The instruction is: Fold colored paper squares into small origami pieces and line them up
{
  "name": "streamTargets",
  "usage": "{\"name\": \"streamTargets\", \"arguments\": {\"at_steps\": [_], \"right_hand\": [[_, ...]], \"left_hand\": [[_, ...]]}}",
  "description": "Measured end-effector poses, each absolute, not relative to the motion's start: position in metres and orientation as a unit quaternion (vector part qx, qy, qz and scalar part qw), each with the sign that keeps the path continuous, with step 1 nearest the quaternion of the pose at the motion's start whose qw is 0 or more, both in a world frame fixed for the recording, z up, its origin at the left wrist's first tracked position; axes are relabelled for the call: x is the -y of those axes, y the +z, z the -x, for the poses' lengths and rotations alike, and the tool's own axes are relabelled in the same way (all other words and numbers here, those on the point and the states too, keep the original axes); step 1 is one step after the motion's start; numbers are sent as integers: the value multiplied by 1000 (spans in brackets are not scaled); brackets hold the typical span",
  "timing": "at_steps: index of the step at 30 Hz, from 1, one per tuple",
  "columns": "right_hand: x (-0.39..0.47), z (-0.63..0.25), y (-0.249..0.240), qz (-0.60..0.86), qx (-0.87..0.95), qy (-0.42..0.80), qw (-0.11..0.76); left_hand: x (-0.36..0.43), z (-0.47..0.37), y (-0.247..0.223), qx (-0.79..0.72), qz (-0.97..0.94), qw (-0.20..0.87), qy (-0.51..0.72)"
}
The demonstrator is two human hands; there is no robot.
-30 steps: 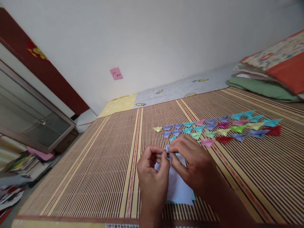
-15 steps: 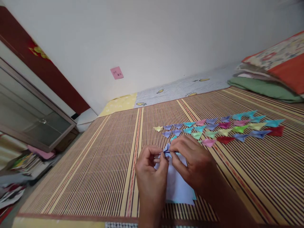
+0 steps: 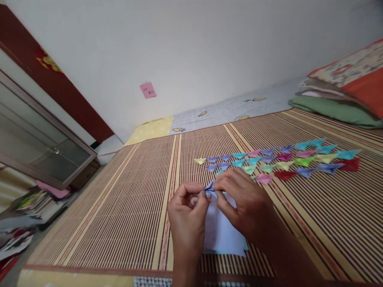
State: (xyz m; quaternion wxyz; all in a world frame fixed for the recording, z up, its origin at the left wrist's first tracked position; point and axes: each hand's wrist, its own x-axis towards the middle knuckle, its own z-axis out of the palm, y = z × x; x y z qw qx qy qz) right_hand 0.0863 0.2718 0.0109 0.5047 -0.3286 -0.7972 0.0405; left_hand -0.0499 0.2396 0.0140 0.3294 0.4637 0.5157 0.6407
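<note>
A small blue folded-paper piece is pinched between both hands, over the far end of a paper stack. My left hand grips its left side between thumb and forefinger. On its right side, my right hand holds it with thumb and fingertips, and these fingers hide part of it. Under the hands lies a stack of square paper sheets, pale lavender on top with turquoise edges showing. Just beyond, rows of folded paper pieces in blue, turquoise, pink, red, yellow and green lie on the mat.
A striped bamboo mat covers the bed up to the white wall. Folded bedding and a pillow are piled at the far right. To the left stand a glass-door cabinet and a pile of books. A pink note is on the wall.
My left hand has shifted slightly left, its fingers still on the blue folded paper. The paper's upright flap looks a little lower and more slanted. My right hand has hardly moved.
</note>
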Motion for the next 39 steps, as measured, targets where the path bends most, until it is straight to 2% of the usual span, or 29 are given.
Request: {"name": "streamTargets", "arguments": {"at_steps": [6,11,17,22,25,39], "right_hand": [[-270,-87,11,330,792,60,510],[-272,-87,9,327,794,58,508],[-273,-90,10,328,797,70,503],[-270,-91,11,321,794,88,509],[-270,-91,10,317,793,102,511],[-273,-88,6,309,787,93,526]], "left_hand": [[-240,54,16,-506,-442,362,646],[-239,49,18,-513,-478,338,628],[-235,54,20,-500,-502,361,606],[-232,64,22,-490,-617,291,543],[-232,67,19,-493,-615,275,550],[-239,62,18,-469,-521,323,636]]}}
